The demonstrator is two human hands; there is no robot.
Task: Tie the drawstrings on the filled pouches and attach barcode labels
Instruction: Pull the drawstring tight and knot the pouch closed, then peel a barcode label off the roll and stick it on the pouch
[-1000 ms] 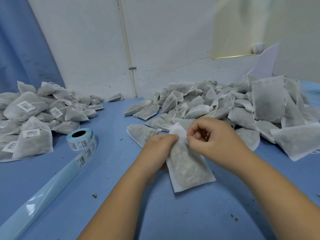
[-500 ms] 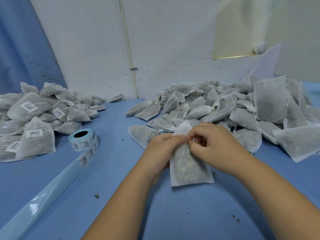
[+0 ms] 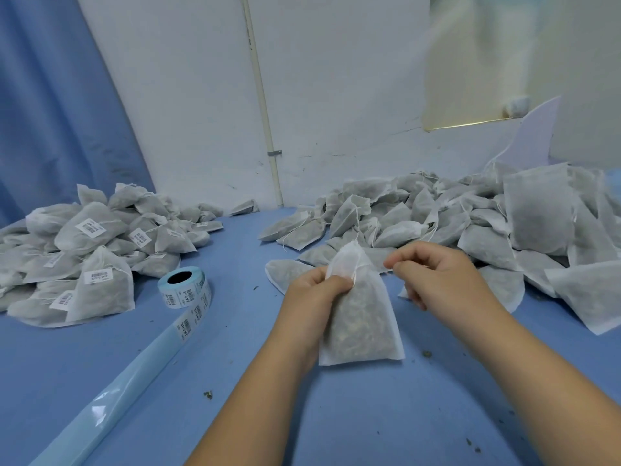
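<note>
White mesh pouch [image 3: 364, 317] packed with dried bits is at centre, over the blue table [image 3: 336, 418], neck up; whether its bottom edge touches the table I cannot tell. Left hand [image 3: 314, 295] has fingers curled round the gathered neck, gripping it. Right hand [image 3: 443, 279] is near it, thumb and forefinger pinched narrow on the thin drawstring [image 3: 359, 269], other fingers curled in. String runs short and taut-looking from neck to pinch — too fine to see a knot, so I judge the tie as not finished.

Risks from here: a hard sideways pull against a thin string could snap it or tear the gathered mesh. If the left grip slackens while the right pulls, the neck can reopen and shed filling; loose crumbs [image 3: 208, 395] lie on the table already. A knot cinched above the gather instead of round it would slip off later.

Label roll [image 3: 184, 288] stands to the left, well apart from both hands, its backing strip [image 3: 134, 364] trailing toward the near edge. Reaching for it means one hand letting go — a half-made knot could loosen then. Heap of unlabelled pouches [image 3: 470, 223] lies just behind the hands; a tied but unlabelled pouch dropped there would get lost among them. Heap with labels [image 3: 84, 250] is far left, the likely place for this one once done.
</note>
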